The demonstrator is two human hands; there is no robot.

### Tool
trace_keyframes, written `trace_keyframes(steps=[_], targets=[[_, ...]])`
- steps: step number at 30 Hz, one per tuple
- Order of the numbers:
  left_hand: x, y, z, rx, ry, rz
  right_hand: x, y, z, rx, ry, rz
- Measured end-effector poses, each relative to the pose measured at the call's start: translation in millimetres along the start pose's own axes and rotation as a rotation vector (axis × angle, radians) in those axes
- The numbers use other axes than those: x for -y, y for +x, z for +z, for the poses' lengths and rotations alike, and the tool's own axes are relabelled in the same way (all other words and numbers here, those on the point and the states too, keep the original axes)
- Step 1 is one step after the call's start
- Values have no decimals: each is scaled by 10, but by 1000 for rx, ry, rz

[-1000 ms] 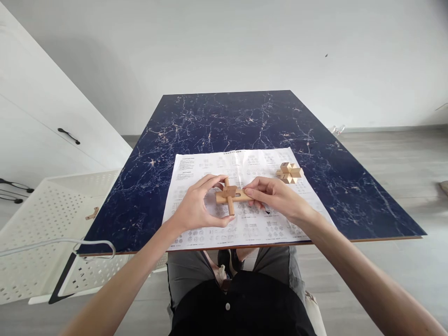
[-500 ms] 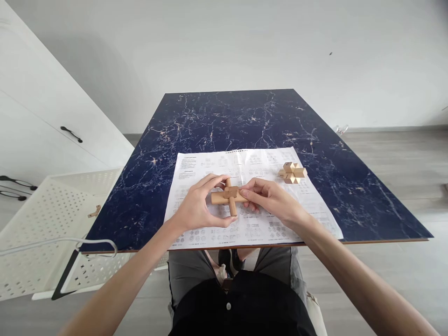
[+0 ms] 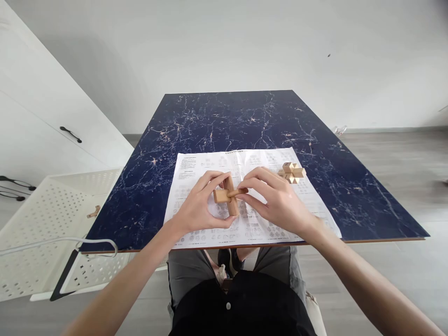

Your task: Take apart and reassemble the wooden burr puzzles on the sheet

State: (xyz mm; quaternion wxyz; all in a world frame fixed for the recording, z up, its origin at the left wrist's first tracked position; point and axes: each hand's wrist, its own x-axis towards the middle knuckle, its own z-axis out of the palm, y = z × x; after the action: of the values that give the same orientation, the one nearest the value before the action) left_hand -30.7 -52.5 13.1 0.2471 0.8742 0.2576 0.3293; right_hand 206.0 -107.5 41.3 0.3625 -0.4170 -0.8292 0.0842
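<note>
Over the printed sheet, a wooden interlocking puzzle point(image 3: 232, 204) of crossed bars is held in the air or just on the paper; I cannot tell which. My left hand point(image 3: 201, 205) curves around its left side, thumb at the near end of one bar and fingers at the far end. A second wooden bar point(image 3: 220, 196) points into the left palm. From the right, my right hand point(image 3: 276, 198) pinches the thin right end of a wooden piece point(image 3: 238, 192) that crosses the joint. Its fingertips partly hide that end.
An assembled wooden burr puzzle point(image 3: 293, 173) rests on the right part of the creased instruction sheet point(image 3: 206, 163). The sheet lies along the near edge of the dark blue marbled table point(image 3: 227, 121). At the left stands a white perforated cart point(image 3: 42, 224) with a white cable point(image 3: 63, 240) and a small wooden piece point(image 3: 94, 212).
The puzzle has turned in my left hand, so its bars show different faces. My right hand has risen slightly, its fingers now arched over the right end.
</note>
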Motion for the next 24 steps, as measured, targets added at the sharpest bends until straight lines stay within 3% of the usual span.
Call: trace_keyframes(steps=[9,24], targets=[[7,-28,-5,-10,41,-2,-87,-194,13,160,17,149],[-7,-5,-25,11,-24,-97,-98,-186,98,123,86,159]])
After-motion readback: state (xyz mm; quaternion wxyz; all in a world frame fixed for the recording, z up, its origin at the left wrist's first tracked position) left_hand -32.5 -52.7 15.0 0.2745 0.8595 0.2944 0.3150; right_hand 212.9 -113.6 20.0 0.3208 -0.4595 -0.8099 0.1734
